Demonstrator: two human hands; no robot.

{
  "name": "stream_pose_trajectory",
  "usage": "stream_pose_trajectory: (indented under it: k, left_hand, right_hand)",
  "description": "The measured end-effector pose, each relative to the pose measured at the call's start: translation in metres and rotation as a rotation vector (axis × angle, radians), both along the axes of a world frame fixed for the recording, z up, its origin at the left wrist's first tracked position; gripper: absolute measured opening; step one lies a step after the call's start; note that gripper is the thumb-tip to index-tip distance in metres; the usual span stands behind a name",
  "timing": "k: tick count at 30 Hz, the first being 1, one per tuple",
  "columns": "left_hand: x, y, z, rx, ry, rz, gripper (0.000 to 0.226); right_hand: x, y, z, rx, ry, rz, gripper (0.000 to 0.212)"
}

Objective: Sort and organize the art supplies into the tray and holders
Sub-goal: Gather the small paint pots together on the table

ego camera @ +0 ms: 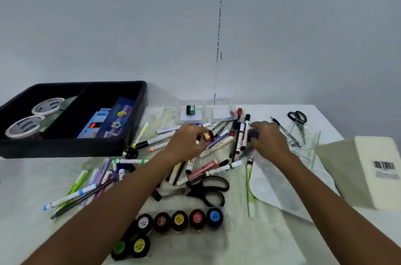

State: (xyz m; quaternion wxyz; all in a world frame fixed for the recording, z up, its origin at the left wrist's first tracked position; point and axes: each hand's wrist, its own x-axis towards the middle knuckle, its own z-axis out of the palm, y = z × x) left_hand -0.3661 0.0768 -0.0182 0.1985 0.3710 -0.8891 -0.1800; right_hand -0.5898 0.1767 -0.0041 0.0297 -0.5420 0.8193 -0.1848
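— What do the hands hold?

— The left hand pinches a small orange pot in its fingertips, above the pen pile in the middle of the table. The right hand curls round a small dark blue thing just beside the markers; I cannot tell what it is.

— And the tray?

— The black tray sits at the far left corner. Its left part has two white tubs, its right part flat packets.

— The holders?

— Two clear holders stand at the far edge; a green pot is in the left one.

— Anything near the front edge?

— A row of paint pots, with black scissors just behind. Small scissors lie towards the far right corner, a white box at the right edge.
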Motion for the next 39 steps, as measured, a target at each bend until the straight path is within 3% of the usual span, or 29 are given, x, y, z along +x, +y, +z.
stream_pose_trajectory:
  k: [3,7,15,20,26,31,39]
  left_hand:
    - [-0.029,-0.014,-0.004,-0.062,-0.247,0.047,0.051]
    - [-0.047,-0.019,-0.01,-0.093,-0.412,0.098,0.046]
    - [-0.04,-0.016,-0.003,0.037,-0.063,0.135,0.022]
    - [-0.008,-0.009,0.019,0.115,0.078,0.151,0.036]
    - [0.051,0.009,0.037,0.221,0.072,0.074,0.052]
    - [0.105,0.037,0.046,0.23,0.046,-0.015,0.034]
    - [0.154,0.089,0.052,0.404,-0.032,-0.16,0.036]
  right_hand:
    - [-0.022,-0.015,-0.002,0.153,0.061,-0.022,0.044]
    - [-0.033,-0.026,-0.011,0.203,0.023,0.031,0.029]
    - [-0.036,-0.027,-0.006,0.07,-0.048,0.057,0.021]
    - [-0.014,-0.025,0.015,-0.051,-0.186,0.17,0.023]
    - [0.057,-0.01,0.033,-0.057,-0.405,0.377,0.031]
    - [0.116,0.004,0.03,0.014,-0.365,0.611,0.034]
    - [0.167,0.047,0.037,0.279,-0.353,0.766,0.035]
